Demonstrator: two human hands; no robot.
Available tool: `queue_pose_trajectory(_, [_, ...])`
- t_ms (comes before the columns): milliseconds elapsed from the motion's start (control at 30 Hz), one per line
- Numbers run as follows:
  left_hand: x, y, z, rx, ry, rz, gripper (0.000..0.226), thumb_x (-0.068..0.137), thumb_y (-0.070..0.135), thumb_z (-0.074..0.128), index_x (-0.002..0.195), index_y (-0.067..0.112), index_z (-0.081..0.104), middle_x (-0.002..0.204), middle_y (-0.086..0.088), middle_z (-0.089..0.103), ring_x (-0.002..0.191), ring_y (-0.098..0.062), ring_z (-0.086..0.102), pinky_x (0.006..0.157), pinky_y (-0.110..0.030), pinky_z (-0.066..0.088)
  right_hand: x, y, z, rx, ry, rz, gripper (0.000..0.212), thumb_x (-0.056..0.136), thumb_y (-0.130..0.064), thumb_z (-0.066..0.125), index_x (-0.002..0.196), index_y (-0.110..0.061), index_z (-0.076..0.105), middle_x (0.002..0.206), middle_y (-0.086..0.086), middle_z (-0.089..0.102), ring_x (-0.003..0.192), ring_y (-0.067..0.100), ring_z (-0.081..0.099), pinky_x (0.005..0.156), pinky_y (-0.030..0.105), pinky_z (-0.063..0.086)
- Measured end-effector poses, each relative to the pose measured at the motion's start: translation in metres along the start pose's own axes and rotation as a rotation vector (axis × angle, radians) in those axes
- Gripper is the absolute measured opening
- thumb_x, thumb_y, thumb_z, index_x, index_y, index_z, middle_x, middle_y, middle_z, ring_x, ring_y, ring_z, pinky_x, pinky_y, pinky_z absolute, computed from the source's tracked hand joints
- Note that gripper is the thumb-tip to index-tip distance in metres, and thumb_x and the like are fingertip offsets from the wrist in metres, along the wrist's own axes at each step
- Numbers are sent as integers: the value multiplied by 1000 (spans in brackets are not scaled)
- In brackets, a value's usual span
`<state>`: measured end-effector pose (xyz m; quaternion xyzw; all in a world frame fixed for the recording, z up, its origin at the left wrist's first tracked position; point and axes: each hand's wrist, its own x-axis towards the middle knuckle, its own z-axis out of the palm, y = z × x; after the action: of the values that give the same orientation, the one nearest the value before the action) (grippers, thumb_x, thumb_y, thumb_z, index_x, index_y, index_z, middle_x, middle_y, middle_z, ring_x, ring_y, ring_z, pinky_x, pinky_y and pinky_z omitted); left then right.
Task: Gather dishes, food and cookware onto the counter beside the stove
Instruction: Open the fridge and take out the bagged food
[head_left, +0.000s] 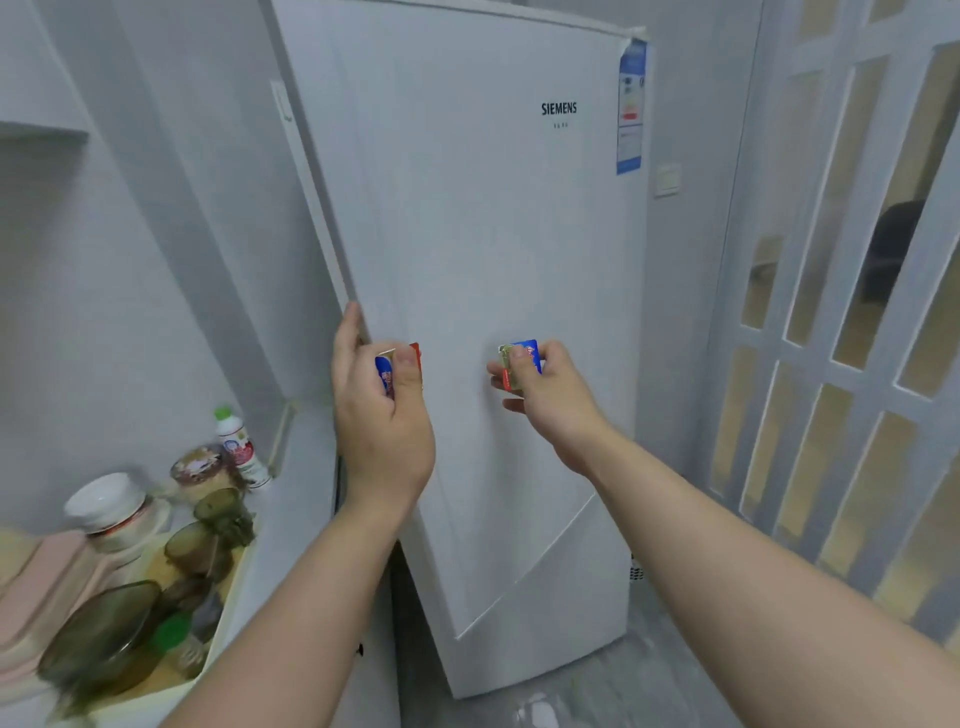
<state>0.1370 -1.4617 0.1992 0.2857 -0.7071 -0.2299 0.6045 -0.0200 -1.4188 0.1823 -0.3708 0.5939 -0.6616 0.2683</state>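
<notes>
We stand in front of a tall white fridge (467, 260) with SIEMENS lettered near the top of its door and a blue energy label (631, 104) stuck at the upper right corner. Both arms reach forward in front of the door, and each hand carries a small piece of food. The left hand (382, 410) has its grip clamped on a blue-and-red packet (410, 356), thumb pressed over the front and curled fingers behind, while its longest fingers stretch up to touch the door's left edge. We cannot tell whether the door is fully closed. The right hand (545, 395) has its grip clamped on a blue-and-gold packet (522, 364), pinched between thumb and bent fingers and held just in front of the door, level with the other packet and well apart from it. Low on the left, beside the fridge, runs the white table (306, 467), and its near end is crowded. A white bottle with a green cap (236, 447) stands upright closest to the fridge, with a jar with a patterned lid (200, 465) just beside it. Nearer to us sit a white-lidded jar (111, 506) and a dark glass bowl (98, 639), with more dark-lidded jars packed between them, too blurred to name. On the right a white lattice door (831, 312) fills the edge of the view.
</notes>
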Motion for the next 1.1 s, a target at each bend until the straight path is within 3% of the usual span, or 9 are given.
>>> queue_pose_trajectory(67, [22, -20, -4, 18, 20, -36, 28, 104, 26, 48, 86, 11, 62, 158, 1, 34, 129, 25, 27, 92, 3, 24, 17, 0, 12, -75, 4, 3, 25, 102, -44, 45, 110, -20, 49, 112, -1, 66, 109, 21, 65, 98, 46, 53])
queue_pose_trajectory(133, [41, -40, -7, 31, 28, -52, 31, 104, 27, 48, 82, 10, 60, 158, 3, 34, 136, 11, 33, 93, 2, 26, 31, -2, 20, -115, 6, 32, 28, 102, -45, 42, 112, -19, 47, 107, -3, 61, 108, 24, 62, 95, 42, 52])
queue_pose_trajectory(233, [70, -71, -8, 49, 33, -80, 33, 104, 27, 48, 79, 7, 57, 160, 4, 30, 139, -4, 38, 90, 3, 27, 54, -1, 36, -167, 4, 56, 25, 104, -44, 39, 112, -20, 45, 98, -4, 55, 94, 22, 58, 72, 30, 45])
queue_pose_trajectory(367, [100, -100, -1, 74, 17, -93, 29, 104, 24, 47, 82, 8, 57, 164, 2, 22, 135, 7, 36, 83, 7, 25, 79, 2, 55, -221, 11, 49, 24, 105, -40, 37, 110, -17, 44, 89, -5, 50, 76, 13, 48, 62, 25, 37])
queue_pose_trajectory(433, [108, -110, 6, 88, -6, -91, 28, 104, 21, 49, 86, 2, 59, 165, -1, 19, 116, 34, 32, 77, 7, 25, 91, 4, 64, -246, 18, 46, 25, 106, -40, 36, 112, -17, 43, 87, -6, 48, 71, 10, 45, 59, 24, 35])
queue_pose_trajectory(500, [113, -122, 13, 93, -14, -89, 26, 103, 20, 50, 87, 1, 60, 166, -2, 14, 93, 44, 29, 71, 6, 26, 102, 7, 74, -261, 26, 38, 25, 106, -40, 35, 113, -16, 43, 87, -6, 48, 69, 9, 43, 58, 24, 34])
queue_pose_trajectory(700, [145, -158, 28, 78, -1, -113, 27, 103, 28, 49, 83, 13, 58, 167, 6, 7, 90, 33, 44, 67, -18, 34, 131, 18, 97, -264, 48, 19, 22, 107, -37, 36, 109, -16, 42, 83, -8, 48, 66, 9, 43, 55, 23, 33])
queue_pose_trajectory(867, [171, -182, 36, 105, -18, -129, 30, 103, 30, 48, 77, 17, 53, 167, 8, 7, 95, 15, 49, 63, -2, 31, 155, 26, 104, -232, 88, 43, 21, 107, -37, 36, 109, -17, 42, 82, -9, 48, 67, 7, 43, 57, 23, 34])
queue_pose_trajectory(1100, [184, -203, 40, 104, -14, -96, 31, 103, 26, 49, 82, 5, 59, 167, 7, 8, 104, 26, 46, 68, 1, 31, 170, 40, 105, -222, 133, 74, 22, 106, -39, 37, 109, -18, 44, 83, -9, 48, 67, 7, 44, 56, 22, 35])
